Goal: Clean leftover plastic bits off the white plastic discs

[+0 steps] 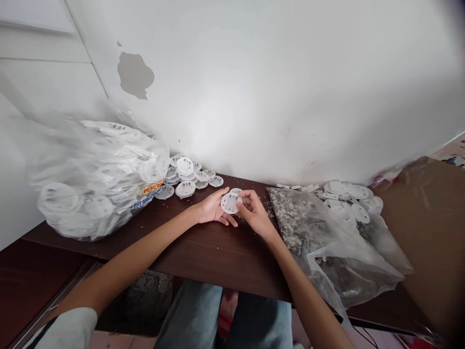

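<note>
Between my hands is a round white plastic disc with slots (228, 203). My right hand (254, 213) pinches its right edge between thumb and fingers. My left hand (212, 207) lies palm up at the disc's left side, fingers stretched out beneath it and thumb apart. A second white disc (237, 190) shows partly behind the first; whether it is held or lies on the table cannot be made out. Several similar loose discs (185, 166) are heaped beyond my left hand. To the right of my right hand lies a clear bag of tiny metallic-looking pieces (290, 218).
On the left, a big clear plastic bag (105, 179) bulges with white discs. More white discs and strips (348, 196) lie behind the right-hand bag, beside a brown cardboard box (432, 232). A white wall (254, 97) bounds the back of the dark wooden table (218, 261).
</note>
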### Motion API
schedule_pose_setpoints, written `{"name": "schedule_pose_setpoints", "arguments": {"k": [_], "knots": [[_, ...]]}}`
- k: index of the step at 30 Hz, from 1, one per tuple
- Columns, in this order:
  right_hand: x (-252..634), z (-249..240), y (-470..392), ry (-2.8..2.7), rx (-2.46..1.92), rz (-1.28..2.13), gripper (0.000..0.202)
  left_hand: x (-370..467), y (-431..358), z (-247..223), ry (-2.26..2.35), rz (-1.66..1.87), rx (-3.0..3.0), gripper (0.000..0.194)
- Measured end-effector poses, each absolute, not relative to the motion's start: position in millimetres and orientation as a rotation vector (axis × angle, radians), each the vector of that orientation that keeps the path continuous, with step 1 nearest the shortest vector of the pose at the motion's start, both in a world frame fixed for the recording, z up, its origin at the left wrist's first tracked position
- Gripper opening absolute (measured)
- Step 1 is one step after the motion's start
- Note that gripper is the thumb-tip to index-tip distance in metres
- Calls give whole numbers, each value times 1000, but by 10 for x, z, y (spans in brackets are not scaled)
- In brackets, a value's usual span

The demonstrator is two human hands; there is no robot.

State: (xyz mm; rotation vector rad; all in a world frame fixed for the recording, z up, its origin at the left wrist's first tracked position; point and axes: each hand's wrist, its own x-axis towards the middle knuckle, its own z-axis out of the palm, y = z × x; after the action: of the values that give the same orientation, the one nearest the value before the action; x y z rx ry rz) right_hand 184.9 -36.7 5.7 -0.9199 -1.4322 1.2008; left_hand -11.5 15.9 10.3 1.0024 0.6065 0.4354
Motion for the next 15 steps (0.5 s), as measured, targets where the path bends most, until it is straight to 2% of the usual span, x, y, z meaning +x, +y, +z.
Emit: {"name": "schedule_pose_setpoints", "arguments": {"k": [5, 8, 12, 15], "knots": [[1871, -87, -324, -1771, -1263, 640, 38, -46, 105, 27, 706, 648, 1117, 65], [1883, -128, -303, -1753, -1380, 514, 44, 8, 95, -8, 762, 830, 1128, 57], [1866, -90, -345, -1890, -1420, 453, 26, -5, 134, -17, 767, 987, 1143, 50], [1818, -69, -391, -2030, -1511, 300, 23, -40, 165, -25, 746, 1035, 1152, 49]]}}
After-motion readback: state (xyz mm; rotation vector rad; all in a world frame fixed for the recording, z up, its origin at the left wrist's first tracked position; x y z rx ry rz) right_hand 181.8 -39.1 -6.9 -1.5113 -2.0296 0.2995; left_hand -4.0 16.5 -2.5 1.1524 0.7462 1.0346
